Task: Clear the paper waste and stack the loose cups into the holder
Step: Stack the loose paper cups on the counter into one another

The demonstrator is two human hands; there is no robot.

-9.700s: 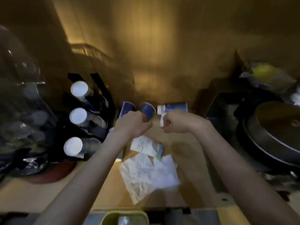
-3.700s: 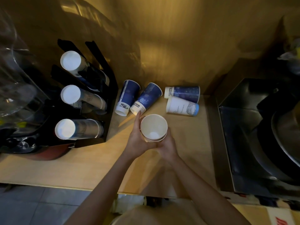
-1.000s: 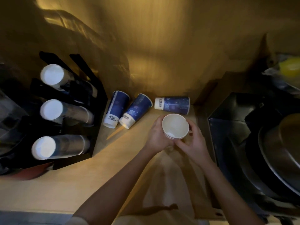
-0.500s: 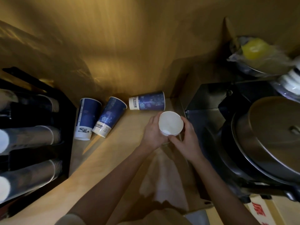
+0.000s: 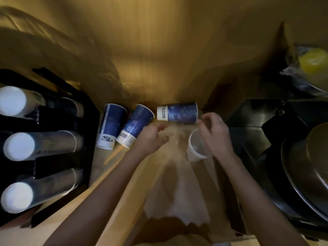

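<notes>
Three blue paper cups lie on their sides at the back of the wooden counter (image 5: 113, 176): a left cup (image 5: 113, 125), a middle cup (image 5: 137, 124) and a right cup (image 5: 177, 113). A short stack of white cups (image 5: 194, 148) stands mouth up on the counter. My right hand (image 5: 215, 134) hovers over the stack's right side, fingers loosely apart and not wrapped around it. My left hand (image 5: 152, 137) is open beside the base of the middle blue cup, holding nothing. The black cup holder (image 5: 88, 121) at the left carries three rows of stacked cups (image 5: 19, 146).
A black metal unit (image 5: 257, 121) and a large round metal pan (image 5: 308, 166) fill the right side. A plastic bag with something yellow (image 5: 312, 63) sits at the back right. A pale cloth (image 5: 177, 192) hangs below my arms. A golden wall stands close behind the cups.
Both hands held the white cup stack half a second ago; it now stands on the counter. My left hand has moved left toward the middle blue cup. The view has swung left.
</notes>
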